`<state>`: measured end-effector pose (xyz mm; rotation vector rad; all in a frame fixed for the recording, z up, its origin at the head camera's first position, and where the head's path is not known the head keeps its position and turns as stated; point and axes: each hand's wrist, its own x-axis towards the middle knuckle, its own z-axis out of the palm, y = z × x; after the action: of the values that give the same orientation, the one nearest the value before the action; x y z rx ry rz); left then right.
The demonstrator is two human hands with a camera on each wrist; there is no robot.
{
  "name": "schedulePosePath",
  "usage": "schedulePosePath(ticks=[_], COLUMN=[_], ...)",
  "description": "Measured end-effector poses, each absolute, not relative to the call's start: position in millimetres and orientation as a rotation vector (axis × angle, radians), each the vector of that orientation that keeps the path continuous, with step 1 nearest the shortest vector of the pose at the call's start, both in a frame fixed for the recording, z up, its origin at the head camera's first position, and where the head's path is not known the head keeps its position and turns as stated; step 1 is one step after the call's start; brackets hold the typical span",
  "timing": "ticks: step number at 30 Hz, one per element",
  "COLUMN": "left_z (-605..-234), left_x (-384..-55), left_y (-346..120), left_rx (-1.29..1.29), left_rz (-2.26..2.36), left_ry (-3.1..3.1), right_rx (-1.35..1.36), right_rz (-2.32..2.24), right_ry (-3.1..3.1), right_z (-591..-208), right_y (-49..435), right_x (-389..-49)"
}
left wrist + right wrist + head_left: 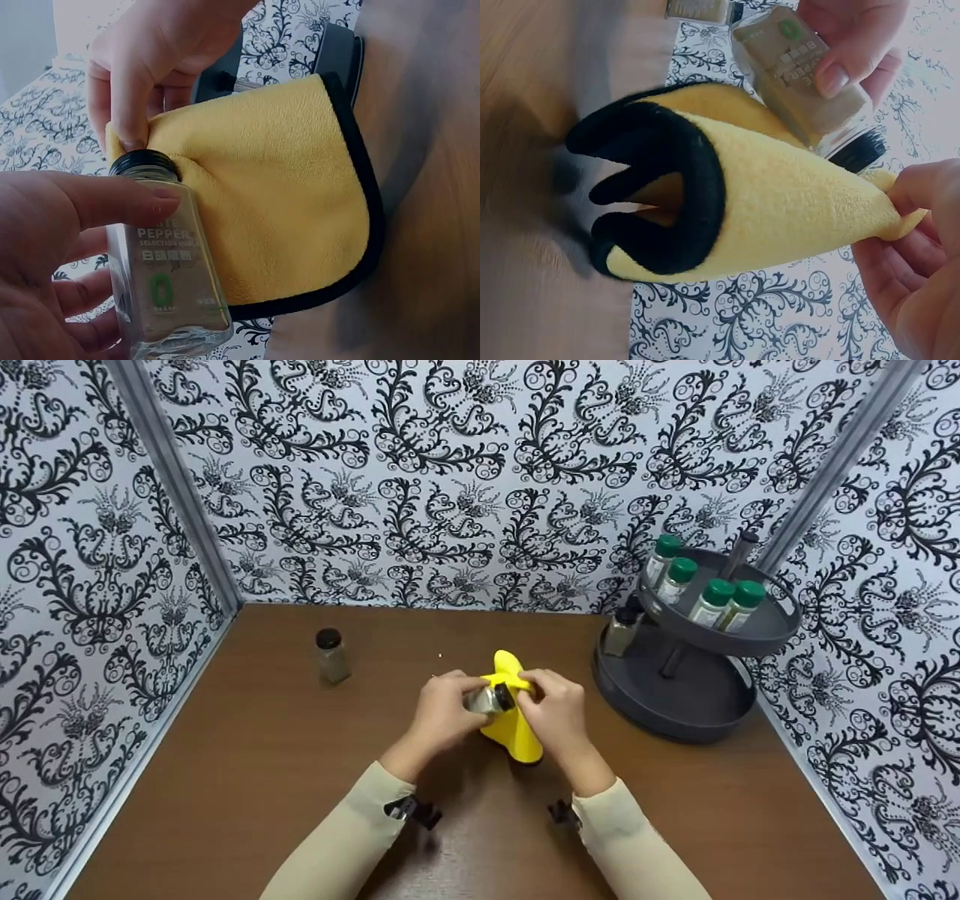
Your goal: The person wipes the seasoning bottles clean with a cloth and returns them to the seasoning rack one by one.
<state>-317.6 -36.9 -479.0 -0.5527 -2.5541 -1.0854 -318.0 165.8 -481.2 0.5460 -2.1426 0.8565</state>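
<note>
My left hand [448,706] grips a glass white pepper jar [169,262] with a black lid, tilted, its label facing the left wrist camera. From my right hand [556,709] hangs a yellow cloth [780,195] with black edging, pinched between thumb and fingers near its top. The cloth drapes in folds beside the jar, and the jar's black lid [859,150] is close to the pinching fingers. In the head view both hands are side by side above the middle of the wooden table [300,780].
Left of the hands stands another black-lidded jar [332,657]. At the right, a grey two-tier round rack [675,712] holds several green-capped jars [712,601] on top and a dark-lidded jar [621,631] below. Patterned walls [450,472] enclose the table at back and sides.
</note>
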Motion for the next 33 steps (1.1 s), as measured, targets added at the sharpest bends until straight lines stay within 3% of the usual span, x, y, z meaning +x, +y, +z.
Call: schedulePosePath(ticks=[18, 33], left_z=[-479, -471], left_x=[-321, -310], left_y=[-41, -34], left_rx=[-0.441, -0.555], left_rz=[-1.155, -0.925], left_ry=[-2.552, -2.574], right_rx=[0.793, 0.695], right_rz=[0.802, 0.884], right_ry=[-2.189, -2.183], right_z=[-476, -477], right_y=[164, 167], right_x=[-309, -314])
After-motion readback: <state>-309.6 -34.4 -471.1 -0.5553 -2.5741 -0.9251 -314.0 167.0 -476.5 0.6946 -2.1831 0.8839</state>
